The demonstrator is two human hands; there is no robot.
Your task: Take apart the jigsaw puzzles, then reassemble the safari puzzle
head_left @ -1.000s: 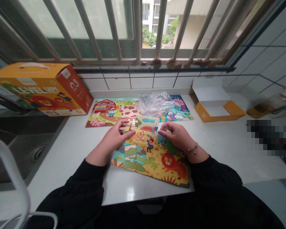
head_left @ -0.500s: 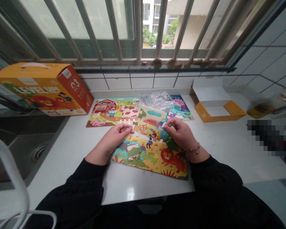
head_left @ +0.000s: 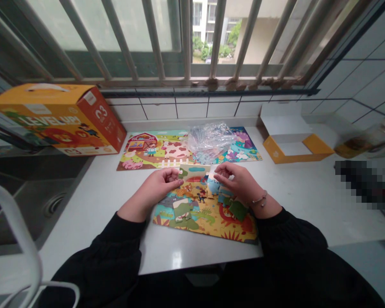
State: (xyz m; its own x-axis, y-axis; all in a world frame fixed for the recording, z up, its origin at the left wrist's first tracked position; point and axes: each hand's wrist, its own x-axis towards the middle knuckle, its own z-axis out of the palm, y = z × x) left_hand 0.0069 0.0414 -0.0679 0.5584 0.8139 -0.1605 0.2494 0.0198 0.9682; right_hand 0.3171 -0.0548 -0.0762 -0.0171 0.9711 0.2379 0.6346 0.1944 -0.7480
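A jigsaw puzzle (head_left: 208, 218) with jungle animals lies face up on the counter. Its upper section (head_left: 194, 171), showing sky and a leopard, meets the lower part. My left hand (head_left: 167, 184) has its thumb and curled fingers closed at the left edge of this section. On the other side, my right hand (head_left: 235, 177) is over the upper right of the puzzle, fingers loosely bent and thumb a little apart. Under it are blue pieces (head_left: 213, 185) and a loose dark green piece (head_left: 238, 210) on the lion picture. Another loose green piece (head_left: 182, 209) rests at the left.
Behind lie a farm puzzle (head_left: 147, 152), a blue-purple puzzle (head_left: 248, 145) and crumpled clear plastic (head_left: 210, 139). An orange box (head_left: 57, 124) stands at the left by the sink (head_left: 6, 192). An open orange-and-white carton (head_left: 295, 149) and a glass jug (head_left: 356, 143) are at the right.
The upper puzzle section has turned and come down against the lower part, closing the white gap. The dark green piece has shifted down to the right, and my right hand's fingers have loosened.
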